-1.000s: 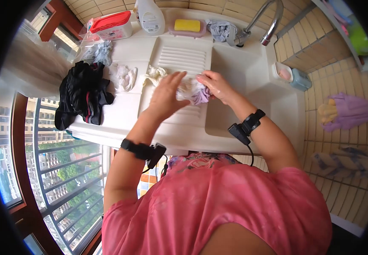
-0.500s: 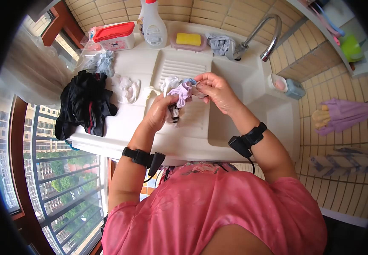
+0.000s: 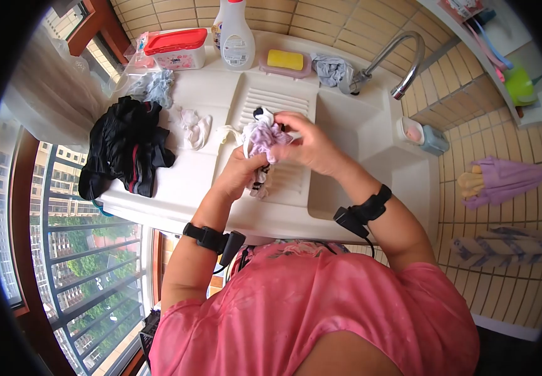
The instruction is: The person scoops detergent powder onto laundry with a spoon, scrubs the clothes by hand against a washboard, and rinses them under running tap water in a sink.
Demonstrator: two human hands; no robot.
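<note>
Above the ribbed washboard (image 3: 283, 100) of the white sink unit, I hold a crumpled bundle of small laundry (image 3: 263, 138), lilac, white and black, between both hands. My left hand (image 3: 238, 174) is closed around its lower side, thumb on top. A striped black-and-white end hangs below that hand. My right hand (image 3: 313, 147) grips the bundle's right side, with the fingers bent over its top edge. Just left of the bundle, a cream strip of cloth (image 3: 227, 133) lies on the ledge. The exact kind of each piece is hard to make out in the folds.
Left lie black clothing (image 3: 120, 147), a small white garment (image 3: 194, 128) and pale blue cloth (image 3: 157, 86). Along the back stand a red-lidded tub (image 3: 180, 50), a bottle (image 3: 236, 41), a yellow sponge (image 3: 284, 59) and grey cloth (image 3: 330, 69). A faucet (image 3: 416, 59) arches over the basin (image 3: 340, 138).
My right hand has shifted left and closed in over the bundle. A black-and-white part now shows at the top, and the blue piece is no longer visible. The view has moved slightly.
</note>
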